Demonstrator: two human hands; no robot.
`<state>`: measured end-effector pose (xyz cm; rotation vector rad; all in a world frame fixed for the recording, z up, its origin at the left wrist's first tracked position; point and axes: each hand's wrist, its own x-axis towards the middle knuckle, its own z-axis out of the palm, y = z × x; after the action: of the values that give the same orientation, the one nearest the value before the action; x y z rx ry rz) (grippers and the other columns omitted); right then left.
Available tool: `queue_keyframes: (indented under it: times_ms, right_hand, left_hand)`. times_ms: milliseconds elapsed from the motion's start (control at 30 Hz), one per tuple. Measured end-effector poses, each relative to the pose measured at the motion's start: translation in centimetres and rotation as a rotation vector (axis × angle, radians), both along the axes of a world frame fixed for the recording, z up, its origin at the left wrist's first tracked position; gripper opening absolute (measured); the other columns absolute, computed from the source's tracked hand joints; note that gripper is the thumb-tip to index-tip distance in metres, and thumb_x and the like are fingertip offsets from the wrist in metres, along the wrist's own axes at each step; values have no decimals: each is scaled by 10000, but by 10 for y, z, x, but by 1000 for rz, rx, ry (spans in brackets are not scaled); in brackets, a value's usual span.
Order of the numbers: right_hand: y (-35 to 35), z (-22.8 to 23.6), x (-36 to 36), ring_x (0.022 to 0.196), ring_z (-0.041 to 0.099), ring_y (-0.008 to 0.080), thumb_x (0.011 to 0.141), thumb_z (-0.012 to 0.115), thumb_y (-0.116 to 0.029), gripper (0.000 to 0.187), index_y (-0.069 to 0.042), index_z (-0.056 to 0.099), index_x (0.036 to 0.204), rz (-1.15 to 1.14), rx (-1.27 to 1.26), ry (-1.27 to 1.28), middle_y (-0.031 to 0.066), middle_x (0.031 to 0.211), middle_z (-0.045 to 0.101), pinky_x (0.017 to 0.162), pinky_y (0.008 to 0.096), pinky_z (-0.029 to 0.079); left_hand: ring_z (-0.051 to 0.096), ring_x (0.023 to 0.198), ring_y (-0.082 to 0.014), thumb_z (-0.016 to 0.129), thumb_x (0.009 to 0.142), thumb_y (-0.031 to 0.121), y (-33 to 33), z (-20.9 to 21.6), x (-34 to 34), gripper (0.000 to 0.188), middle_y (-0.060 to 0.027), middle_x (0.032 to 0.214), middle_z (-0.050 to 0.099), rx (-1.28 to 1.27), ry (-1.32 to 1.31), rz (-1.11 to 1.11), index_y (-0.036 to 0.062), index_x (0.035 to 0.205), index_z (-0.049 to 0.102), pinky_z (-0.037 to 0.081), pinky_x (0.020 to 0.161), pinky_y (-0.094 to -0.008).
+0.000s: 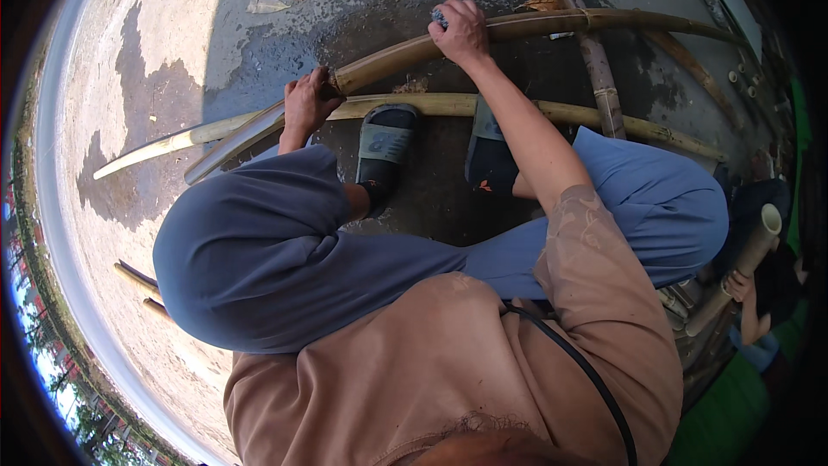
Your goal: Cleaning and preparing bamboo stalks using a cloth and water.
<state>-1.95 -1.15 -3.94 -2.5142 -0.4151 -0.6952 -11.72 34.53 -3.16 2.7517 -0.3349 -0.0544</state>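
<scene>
A: Starting from the floor's (250, 52) sunlit left edge, what's there?

B: The tip of a pale pole (440, 104), which runs rightward under the near side of a long brown pole (388, 63).

A: And the left hand (306, 108)?

B: Its fingers are clamped on the brown pole, beside a ringed joint.

A: The right hand (466, 34)?

B: Farther right, its fingers closed over a grey-blue pad (439, 18) against the same pole.

A: So which hand is nearer?

B: Neither; both are at the pole. Its long axis runs left to right past the feet, the left end slanting back toward the person.

A: Farther right?

B: It lies across a mottled pole (599, 78). Near the floor's right edge, another person's hand (739, 285) grips a cut pole (759, 237).
</scene>
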Motion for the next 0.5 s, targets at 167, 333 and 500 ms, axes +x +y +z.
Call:
queue_keyframes:
  times_ms: [167, 333, 500]
  right_hand:
    - [-205, -3, 40, 1130, 597, 363, 841, 718, -289, 320, -64, 787, 1059, -714, -177, -117, 111, 1169, 726, 1021, 505, 480]
    - [-6, -11, 1, 1073, 618, 334, 808, 690, -245, 247, -81, 759, 980, -229, 48, -134, 89, 1049, 698, 961, 505, 489]
    - [172, 7, -80, 1102, 626, 296, 774, 734, -214, 296, -96, 713, 1044, 202, 219, -22, 71, 1091, 674, 975, 467, 492]
  left_hand:
    - [638, 1194, -324, 877, 773, 321, -8, 11, 10, 660, -108, 1198, 705, 18, -137, -38, 149, 1371, 656, 423, 1023, -485]
    - [636, 1208, -355, 876, 768, 318, -9, 8, 20, 676, -147, 1208, 704, -46, -62, -39, 94, 1353, 621, 433, 1027, -489]
    - [653, 1204, -401, 790, 880, 405, -11, -1, 22, 613, -194, 1217, 722, -83, 194, 38, 58, 1338, 577, 426, 1035, -499]
